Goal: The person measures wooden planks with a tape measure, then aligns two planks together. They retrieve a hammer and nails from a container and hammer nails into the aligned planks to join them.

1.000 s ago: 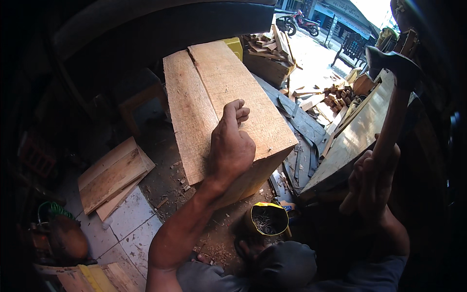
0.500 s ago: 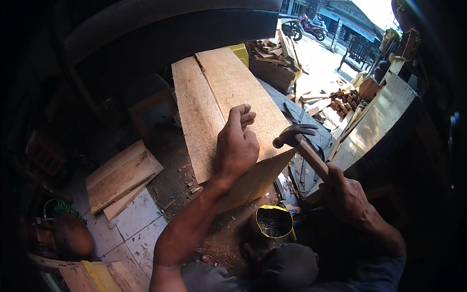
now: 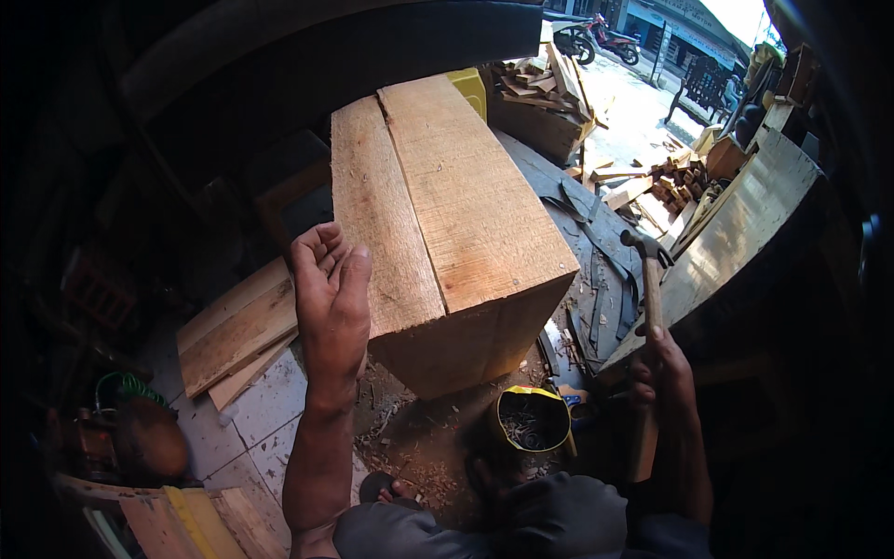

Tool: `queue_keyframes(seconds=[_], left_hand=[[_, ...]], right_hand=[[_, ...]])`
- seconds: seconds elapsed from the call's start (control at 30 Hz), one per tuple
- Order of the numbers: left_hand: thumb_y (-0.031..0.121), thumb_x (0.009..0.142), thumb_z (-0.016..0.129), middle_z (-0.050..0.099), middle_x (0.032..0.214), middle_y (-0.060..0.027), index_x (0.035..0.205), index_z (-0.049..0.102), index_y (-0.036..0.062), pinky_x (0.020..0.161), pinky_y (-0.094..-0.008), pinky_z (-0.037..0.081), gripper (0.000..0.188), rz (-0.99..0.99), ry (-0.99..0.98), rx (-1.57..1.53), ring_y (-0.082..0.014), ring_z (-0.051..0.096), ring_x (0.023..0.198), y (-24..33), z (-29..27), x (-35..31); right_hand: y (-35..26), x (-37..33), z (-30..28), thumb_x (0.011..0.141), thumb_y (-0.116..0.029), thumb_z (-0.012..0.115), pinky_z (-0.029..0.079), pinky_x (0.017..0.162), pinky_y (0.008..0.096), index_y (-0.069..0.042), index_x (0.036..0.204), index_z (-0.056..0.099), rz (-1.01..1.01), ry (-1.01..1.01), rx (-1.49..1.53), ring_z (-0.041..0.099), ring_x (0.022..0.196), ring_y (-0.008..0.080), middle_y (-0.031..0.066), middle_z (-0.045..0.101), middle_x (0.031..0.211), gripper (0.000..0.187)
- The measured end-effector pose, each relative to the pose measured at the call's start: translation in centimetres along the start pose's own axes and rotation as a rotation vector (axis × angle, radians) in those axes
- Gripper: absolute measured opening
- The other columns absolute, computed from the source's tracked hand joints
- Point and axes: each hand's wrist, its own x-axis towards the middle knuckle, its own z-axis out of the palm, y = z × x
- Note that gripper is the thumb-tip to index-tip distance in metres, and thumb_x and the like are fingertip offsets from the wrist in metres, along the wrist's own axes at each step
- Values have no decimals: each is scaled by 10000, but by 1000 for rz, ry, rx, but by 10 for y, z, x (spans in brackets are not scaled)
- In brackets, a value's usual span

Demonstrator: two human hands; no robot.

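A large wooden box (image 3: 484,205) with rough board faces stands before me. Its top has two boards with a dark seam between them, and small nail heads show near the front right corner. My left hand (image 3: 331,312) is raised at the box's left edge, its fingers curled in toward the thumb. What it holds, if anything, I cannot make out. In my right hand (image 3: 663,373) is a claw hammer (image 3: 652,289), gripped by its wooden handle, head up, right of the box and apart from it. A yellow-rimmed bucket (image 3: 503,424) with nails in it stands near my knees.
Cut boards (image 3: 237,326) lean in a stack at the left on the tiles. Wood scraps (image 3: 549,88) fill a crate behind the box. Dark strips (image 3: 596,233) lie to the right, beside a pale panel (image 3: 745,242). Shavings (image 3: 433,475) litter the floor.
My left hand has moved left, from over the box top to its left edge. The hammer has moved right and down, away from the box's front right corner.
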Motion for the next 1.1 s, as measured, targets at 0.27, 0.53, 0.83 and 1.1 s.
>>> queue_keyframes(seconds=[0.27,0.53,0.83,1.1], left_hand=[[146,998,548,584,1141,-44,1165,590,55,994,-330,415,195,31,210,-9,-147,533,1076,-22,-38,27],[490,1066,454,424,1361,-165,1342,420,25,1151,-429,310,541,-120,163,-73,-269,408,1324,-64,-13,49],[562,1045,466,298,1537,-248,1483,252,17,1206,-453,247,730,-109,71,-115,-330,316,1451,-52,-7,61],[619,1006,478,311,1560,-250,1537,232,24,1203,-503,236,835,-196,130,-235,-335,334,1454,-44,-23,63]], right_hand=[[6,7,-13,1071,-406,496,334,361,216,-168,1151,501,-126,43,7,378,424,53,-36,392,630,251],[29,-1,18,1051,-312,574,386,450,246,-128,1220,456,35,-90,-180,427,528,65,-37,423,703,276],[28,2,10,1064,-339,546,348,414,225,-121,1260,475,-144,94,-125,386,490,47,-54,397,682,302],[13,14,-10,1072,-349,532,308,363,206,-109,1184,518,-193,-34,-99,369,443,30,-69,371,607,266]])
